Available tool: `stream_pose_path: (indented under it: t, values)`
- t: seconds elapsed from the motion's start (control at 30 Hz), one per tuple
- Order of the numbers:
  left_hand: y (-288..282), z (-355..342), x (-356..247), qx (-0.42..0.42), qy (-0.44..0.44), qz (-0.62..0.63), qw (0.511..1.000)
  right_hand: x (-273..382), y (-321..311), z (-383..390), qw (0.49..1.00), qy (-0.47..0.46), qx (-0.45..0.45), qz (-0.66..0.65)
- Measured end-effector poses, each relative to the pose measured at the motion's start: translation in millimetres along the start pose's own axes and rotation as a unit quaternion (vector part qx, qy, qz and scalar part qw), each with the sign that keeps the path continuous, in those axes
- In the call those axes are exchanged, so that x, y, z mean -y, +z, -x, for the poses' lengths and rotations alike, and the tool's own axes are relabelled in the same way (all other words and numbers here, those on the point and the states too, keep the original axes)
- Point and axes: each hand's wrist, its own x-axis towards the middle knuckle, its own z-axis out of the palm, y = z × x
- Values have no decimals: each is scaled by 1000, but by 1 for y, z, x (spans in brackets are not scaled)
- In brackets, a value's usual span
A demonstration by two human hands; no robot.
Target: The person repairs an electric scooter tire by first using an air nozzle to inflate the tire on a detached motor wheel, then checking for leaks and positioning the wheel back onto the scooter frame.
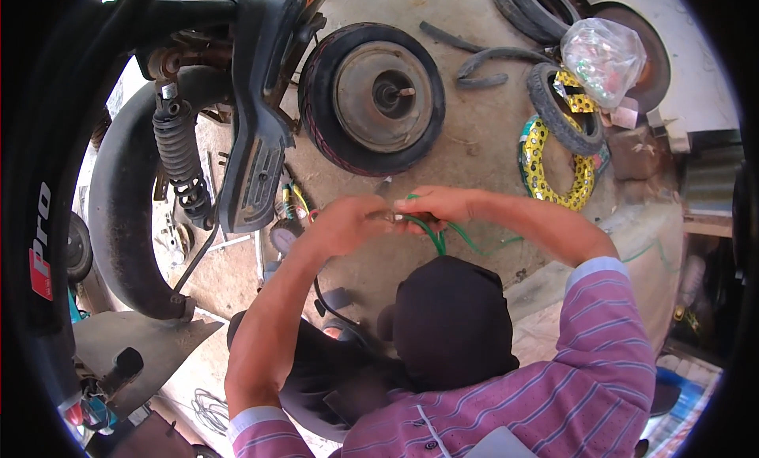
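In front of my knees, my left hand (352,223) and my right hand (443,206) meet, fingers closed. My right fingers grip a green wire (436,240), which loops below the hand and trails off to the right. A short green bit pokes out above those fingers. My left fingertips pinch near the wire; what lies between them is blurred and partly hidden. Just beyond both hands, a black-tyred wheel (320,86) with a grey metal hub (356,114) and protruding axle lies on its side.
At left stands a black two-wheeler frame (253,141) with a coil-spring shock absorber (175,141). Pliers (299,197) and other tools lie by my left hand. Far right hold a yellow-wrapped tyre (534,169), bare tyres (545,15), rubber strips (506,54) and a clear plastic bag (605,58).
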Motion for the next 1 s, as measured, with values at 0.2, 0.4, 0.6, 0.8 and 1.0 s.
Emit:
stream_pose_path:
  t: [0.2,0.4,0.6,0.8,1.0]
  values:
    - [9,-1,-5,6,46,-93,995,-15,-2,-1,996,70,33,-39]
    - [6,-7,7,51,25,-82,995,-9,8,-3,916,-114,-75,378]
    - [3,-8,5,43,-14,-66,997,2,13,-5,769,-175,-146,597]
    - [11,-8,2,19,33,-88,995,-5,-14,-2,986,127,89,-69]
    - [11,-13,10,13,63,-99,993,2,-8,-5,978,15,-9,209]
